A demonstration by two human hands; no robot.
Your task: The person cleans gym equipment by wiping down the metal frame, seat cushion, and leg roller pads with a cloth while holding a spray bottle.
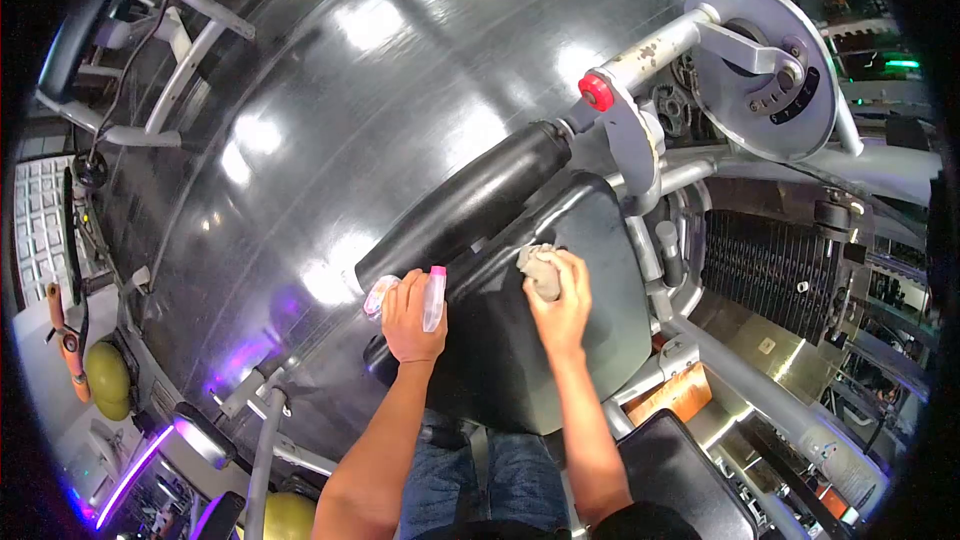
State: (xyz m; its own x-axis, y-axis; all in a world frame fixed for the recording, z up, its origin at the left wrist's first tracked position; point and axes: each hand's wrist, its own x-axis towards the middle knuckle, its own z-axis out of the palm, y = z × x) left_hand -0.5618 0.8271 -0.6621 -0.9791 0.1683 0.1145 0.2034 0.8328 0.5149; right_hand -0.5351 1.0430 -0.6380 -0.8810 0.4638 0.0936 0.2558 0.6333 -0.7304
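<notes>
Steadily, the right hand (566,305) is gripping a cloth (540,272) over the black seat (608,290), while the left hand (408,325) is clasping a bottle (434,302) (pink-topped) near the seat's edge

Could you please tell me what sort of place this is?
It is most likely a gym: there is an exercise machine with a black roller pad, what looks like a weight stack on the right, and yellow-green exercise balls on the left.

Left grip (413,318): back upward, fingers curled inward; thumb placement unclear from this angle. Right grip (562,308): fingers and thumb bunched together. Left forearm (385,430), right forearm (581,420): bare, extended forward, slightly converging.
</notes>
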